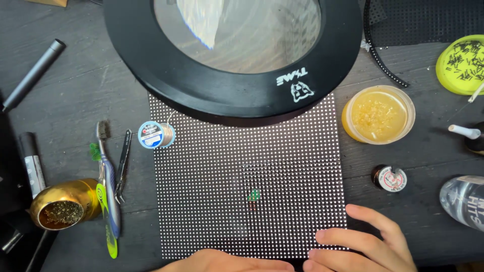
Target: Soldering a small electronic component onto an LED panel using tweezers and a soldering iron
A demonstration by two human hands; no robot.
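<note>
Toothbrush [108, 201], tweezers [122, 166], solder spool [156, 135], flux jar [378, 115]

Black panel [247, 176] gridded with white dots.

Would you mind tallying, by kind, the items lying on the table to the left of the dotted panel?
Solder wire spool: 1
Tweezers: 1
Toothbrush: 1
Gold tip-cleaner pot: 1
Dark pen-like tools: 2
Total: 6
Both hands, left and right, rest at the panel's near edge.
</note>
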